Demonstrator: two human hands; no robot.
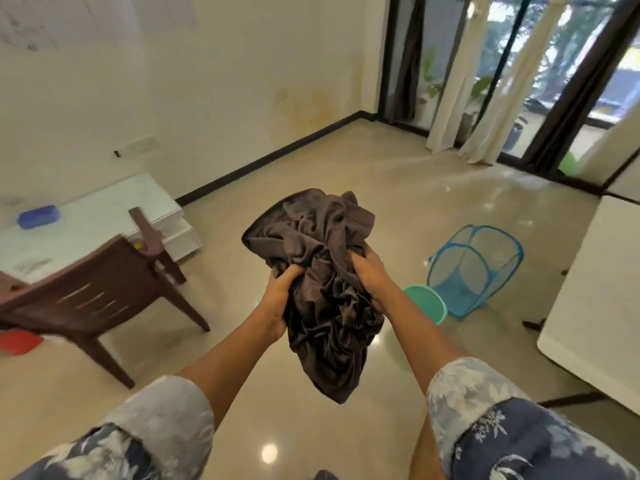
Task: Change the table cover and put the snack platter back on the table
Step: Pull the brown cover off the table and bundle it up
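A crumpled dark brown-grey table cover (pixel 322 271) hangs bunched in mid-air in front of me, above the floor. My left hand (pixel 278 299) grips its left side with curled fingers. My right hand (pixel 370 275) grips its right side the same way. A white table (pixel 588 306) stands bare at the right edge. The snack platter is nowhere in view.
A blue mesh laundry basket (pixel 474 268) lies tipped on the floor to the right, a green round lid (pixel 427 303) beside it. A brown chair (pixel 104 289) stands at left before a low white unit (pixel 104 209) bearing a blue box (pixel 38 216). Glass doors with curtains (pixel 485 98) lie beyond.
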